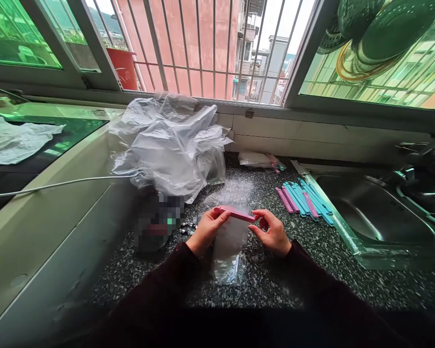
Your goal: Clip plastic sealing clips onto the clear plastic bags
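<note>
Above the speckled counter, my left hand grips one end of a pink bag sealing clip. My right hand pinches the clip's other end between thumb and fingers. A clear plastic bag hangs down from the clip, its top edge poking out a little above it. To the right lie several blue sealing clips in a loose row, with a few pink clips among them. The clip looks closed across the bag, though its hinge end is partly covered by my left fingers.
A heap of crumpled plastic bags stands at the back left, beside a blurred-out object. A small packet lies near the tiled wall. The metal sink is on the right; a white cable crosses from the left.
</note>
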Action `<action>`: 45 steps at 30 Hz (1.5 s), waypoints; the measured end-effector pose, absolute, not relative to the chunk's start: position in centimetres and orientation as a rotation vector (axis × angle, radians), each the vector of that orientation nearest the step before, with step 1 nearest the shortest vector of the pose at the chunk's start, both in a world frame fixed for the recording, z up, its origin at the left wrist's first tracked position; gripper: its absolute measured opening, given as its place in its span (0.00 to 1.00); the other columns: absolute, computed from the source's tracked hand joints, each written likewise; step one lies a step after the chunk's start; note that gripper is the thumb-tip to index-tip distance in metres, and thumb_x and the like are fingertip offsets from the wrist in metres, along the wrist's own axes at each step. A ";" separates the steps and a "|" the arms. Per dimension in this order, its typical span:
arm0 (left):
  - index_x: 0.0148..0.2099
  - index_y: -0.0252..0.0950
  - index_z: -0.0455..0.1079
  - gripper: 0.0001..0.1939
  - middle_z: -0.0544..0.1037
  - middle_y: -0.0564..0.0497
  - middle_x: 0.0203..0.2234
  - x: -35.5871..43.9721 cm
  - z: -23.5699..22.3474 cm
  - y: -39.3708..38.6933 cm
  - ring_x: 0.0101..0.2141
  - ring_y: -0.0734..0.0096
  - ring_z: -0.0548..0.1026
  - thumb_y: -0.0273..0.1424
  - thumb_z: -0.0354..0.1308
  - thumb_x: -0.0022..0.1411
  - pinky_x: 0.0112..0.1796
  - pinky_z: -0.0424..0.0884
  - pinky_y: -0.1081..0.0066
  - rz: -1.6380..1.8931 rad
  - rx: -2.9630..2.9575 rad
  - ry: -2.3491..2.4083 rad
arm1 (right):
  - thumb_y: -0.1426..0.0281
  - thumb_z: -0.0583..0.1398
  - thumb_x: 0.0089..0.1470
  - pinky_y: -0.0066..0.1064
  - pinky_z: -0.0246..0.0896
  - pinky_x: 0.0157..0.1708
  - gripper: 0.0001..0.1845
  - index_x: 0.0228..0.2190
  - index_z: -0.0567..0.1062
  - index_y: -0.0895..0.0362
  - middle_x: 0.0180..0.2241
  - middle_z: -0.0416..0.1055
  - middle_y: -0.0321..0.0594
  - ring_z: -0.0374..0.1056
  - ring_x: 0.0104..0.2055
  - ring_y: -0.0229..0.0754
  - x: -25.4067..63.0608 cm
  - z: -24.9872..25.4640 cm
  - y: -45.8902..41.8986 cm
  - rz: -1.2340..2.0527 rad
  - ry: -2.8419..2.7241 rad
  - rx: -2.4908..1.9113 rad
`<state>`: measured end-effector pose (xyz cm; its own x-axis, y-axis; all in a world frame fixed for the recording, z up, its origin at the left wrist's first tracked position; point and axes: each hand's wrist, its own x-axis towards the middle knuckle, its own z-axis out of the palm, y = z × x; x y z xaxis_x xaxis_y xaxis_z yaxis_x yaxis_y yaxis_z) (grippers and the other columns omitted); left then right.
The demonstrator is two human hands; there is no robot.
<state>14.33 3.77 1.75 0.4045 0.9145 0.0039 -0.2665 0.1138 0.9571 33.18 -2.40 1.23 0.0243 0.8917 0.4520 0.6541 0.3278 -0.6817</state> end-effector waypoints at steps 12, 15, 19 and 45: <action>0.33 0.32 0.74 0.22 0.76 0.50 0.28 14.5 2.3 3.5 0.31 0.70 0.69 0.46 0.62 0.43 0.35 0.64 0.72 0.924 1.270 0.787 | 0.67 0.56 0.52 0.29 0.59 0.32 0.07 0.30 0.72 0.56 0.28 0.72 0.40 0.67 0.31 0.40 33.1 1.5 -2.5 0.006 -1.952 -1.441; 0.34 0.31 0.73 0.23 0.74 0.51 0.25 14.5 2.2 3.5 0.27 0.73 0.68 0.47 0.61 0.45 0.31 0.63 0.73 0.863 1.284 0.798 | 0.67 0.56 0.52 0.29 0.59 0.31 0.07 0.29 0.72 0.56 0.27 0.72 0.40 0.66 0.30 0.40 33.1 1.5 -2.4 0.001 -1.950 -1.431; 0.33 0.30 0.71 0.20 0.74 0.50 0.26 14.5 1.8 3.7 0.28 0.72 0.69 0.43 0.62 0.45 0.32 0.63 0.73 0.712 1.341 0.744 | 0.67 0.55 0.53 0.28 0.59 0.31 0.08 0.29 0.72 0.57 0.27 0.73 0.41 0.67 0.30 0.40 33.4 1.7 -2.4 -0.037 -1.906 -1.450; 0.35 0.30 0.69 0.09 0.74 0.46 0.26 25.7 6.7 19.9 0.31 0.65 0.72 0.21 0.54 0.48 0.35 0.66 0.69 1.011 1.589 1.361 | 0.63 0.54 0.51 0.28 0.58 0.31 0.15 0.30 0.77 0.58 0.33 0.76 0.48 0.71 0.37 0.47 43.5 6.6 12.2 -0.129 -1.519 -2.435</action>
<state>25.67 19.95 6.75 0.1037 0.9919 0.0733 0.3565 -0.1059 0.9283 43.47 12.25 6.57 0.4469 0.8682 0.2154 0.8922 -0.4150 -0.1785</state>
